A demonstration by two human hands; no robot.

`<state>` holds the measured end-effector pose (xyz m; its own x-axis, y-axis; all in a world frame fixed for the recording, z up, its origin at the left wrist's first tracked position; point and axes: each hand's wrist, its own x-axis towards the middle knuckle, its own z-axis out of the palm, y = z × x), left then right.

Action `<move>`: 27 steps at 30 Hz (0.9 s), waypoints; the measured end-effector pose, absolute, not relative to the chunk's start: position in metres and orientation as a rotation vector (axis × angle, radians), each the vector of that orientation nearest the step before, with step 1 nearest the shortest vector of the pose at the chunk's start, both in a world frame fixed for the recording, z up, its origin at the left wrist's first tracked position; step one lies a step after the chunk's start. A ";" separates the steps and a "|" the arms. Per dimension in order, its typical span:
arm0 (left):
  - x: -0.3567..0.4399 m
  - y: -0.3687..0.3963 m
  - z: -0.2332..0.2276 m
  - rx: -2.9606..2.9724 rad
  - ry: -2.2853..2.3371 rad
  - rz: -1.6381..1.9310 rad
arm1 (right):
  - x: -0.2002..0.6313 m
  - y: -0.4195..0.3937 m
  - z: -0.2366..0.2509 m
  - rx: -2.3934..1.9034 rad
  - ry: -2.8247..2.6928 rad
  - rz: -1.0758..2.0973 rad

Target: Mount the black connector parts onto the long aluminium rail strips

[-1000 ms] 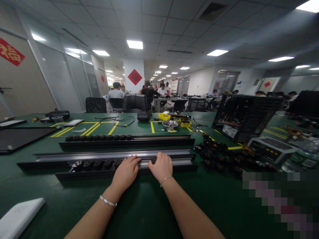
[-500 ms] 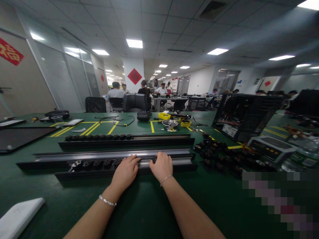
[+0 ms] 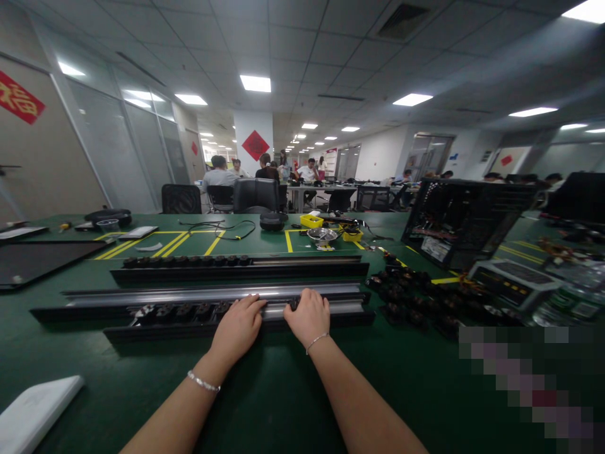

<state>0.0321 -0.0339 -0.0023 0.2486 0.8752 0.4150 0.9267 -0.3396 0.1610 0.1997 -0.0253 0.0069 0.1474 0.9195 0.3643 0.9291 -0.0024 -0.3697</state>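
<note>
A long green bench [image 3: 293, 403] is filling the view, in an open office where people are sitting at desks toward twelve o'clock under ceiling lights

Both hands are resting on the nearest rail [image 3: 345, 310], a long black and silver track lying across the bench. The left hand [image 3: 239, 328] is pressing down with curled fingers where the row of small black plugs [image 3: 184, 311] is ending. The right hand [image 3: 308, 316] is lying just to its three o'clock, fingers bent over the rail's top edge. Whether either hand is pinching a plug cannot be told, since the fingertips are hidden over the channel

Judging from this, the step in hand is seating a plug into the near rail, continuing the row from nine o'clock toward three. The next move is calling for another plug from the loose pile [image 3: 416, 296] lying at two o'clock of the right hand, then lining it up with the open channel and pushing it in beside the last one

Counting: three rails are lying parallel, the far rail [image 3: 302, 268] also carrying a row of plugs on its nine o'clock half, the middle rail [image 3: 155, 294] showing bare silver. Two hands are working, each wrist wearing one bracelet. The plugs in the near rail are looking like about six, the far row around ten, though blur is making this uncertain. The pile is too tangled for counting. One open computer case [image 3: 466, 217] is standing at one o'clock
</note>
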 end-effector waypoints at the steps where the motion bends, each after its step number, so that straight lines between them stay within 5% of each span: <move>1: 0.032 -0.034 -0.002 -2.385 -1.731 -0.675 | 0.200 -0.026 0.007 -1.911 -1.763 -0.016; 27: 0.031 -0.033 -0.005 -2.390 -1.718 -0.676 | 0.208 -0.027 0.013 -1.877 -1.796 0.074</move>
<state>0.0311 -0.0326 -0.0051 0.2552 0.8700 0.4219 0.9243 -0.3476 0.1576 0.2078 -0.0272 0.0127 0.1121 0.9412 0.3186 0.9118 0.0300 -0.4095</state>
